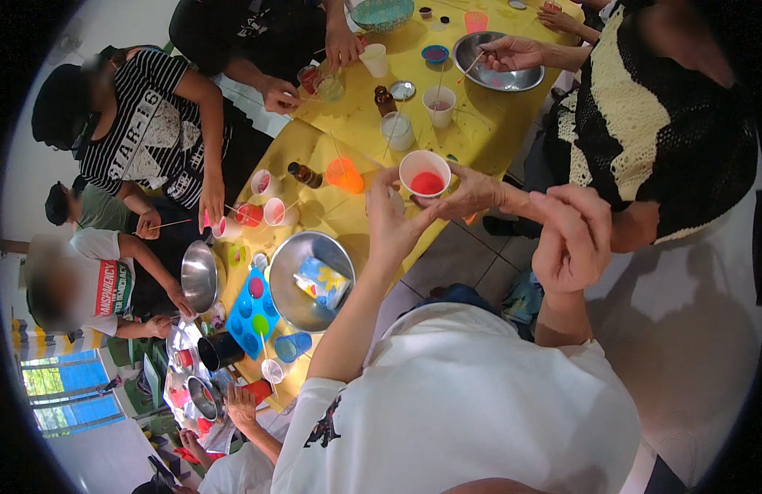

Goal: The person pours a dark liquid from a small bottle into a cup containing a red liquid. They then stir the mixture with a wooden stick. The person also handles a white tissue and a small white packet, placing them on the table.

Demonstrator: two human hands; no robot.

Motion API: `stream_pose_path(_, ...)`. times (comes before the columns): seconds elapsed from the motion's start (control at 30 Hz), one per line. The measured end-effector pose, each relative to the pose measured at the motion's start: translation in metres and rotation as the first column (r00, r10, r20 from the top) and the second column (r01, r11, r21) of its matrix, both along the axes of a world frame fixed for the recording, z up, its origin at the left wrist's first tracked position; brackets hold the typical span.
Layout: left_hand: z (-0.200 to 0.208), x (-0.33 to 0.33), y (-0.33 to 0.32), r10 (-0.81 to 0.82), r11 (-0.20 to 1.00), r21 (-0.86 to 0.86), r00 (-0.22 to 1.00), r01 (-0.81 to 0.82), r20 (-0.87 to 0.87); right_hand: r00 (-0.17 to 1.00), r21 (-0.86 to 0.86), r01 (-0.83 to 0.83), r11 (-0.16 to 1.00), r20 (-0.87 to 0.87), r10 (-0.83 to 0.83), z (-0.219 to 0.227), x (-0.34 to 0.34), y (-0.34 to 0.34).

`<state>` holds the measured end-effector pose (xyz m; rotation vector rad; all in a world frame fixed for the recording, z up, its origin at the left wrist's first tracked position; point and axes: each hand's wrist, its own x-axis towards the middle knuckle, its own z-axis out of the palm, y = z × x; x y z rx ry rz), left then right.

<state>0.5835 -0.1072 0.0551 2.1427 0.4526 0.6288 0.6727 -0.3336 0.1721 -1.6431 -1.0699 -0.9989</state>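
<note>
A white paper cup with red material in the bottom is above the yellow table's near edge. My left hand is closed round the cup's left side. Another person's hand, reaching in from the right, touches the cup's other side. To the right, my right hand is raised with fingers curled together; whether anything is pinched in them is hidden. Just beyond the cup stand an orange cup with a thin stick and a cup of whitish material.
The yellow-covered table carries a steel bowl with a colourful packet, a blue mould tray, a blue cup and brown bottles. Another steel bowl stands far right. Several people work around the table.
</note>
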Motion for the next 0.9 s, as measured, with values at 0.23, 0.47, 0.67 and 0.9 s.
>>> stream_pose_path(0.23,0.023,0.008,-0.005,0.087,0.996,0.028,0.991,-0.085,-0.100,0.996,-0.031,-0.082,0.996,-0.023,0.081,0.006,0.006,0.006)
stream_pose_path(0.47,0.042,-0.003,-0.005,0.090,0.993,0.076,0.994,-0.085,-0.057,0.987,-0.073,-0.148,0.986,-0.070,0.143,0.012,0.009,0.012)
stream_pose_path(0.67,0.064,-0.029,-0.010,0.148,0.968,0.191,0.985,-0.162,0.088,0.955,-0.099,-0.262,0.960,-0.172,0.243,0.013,-0.002,0.023)
stream_pose_path(0.9,0.092,-0.074,-0.021,0.229,0.945,0.181,0.945,-0.274,0.236,0.824,-0.257,-0.495,0.830,-0.441,0.355,-0.011,-0.022,0.067)
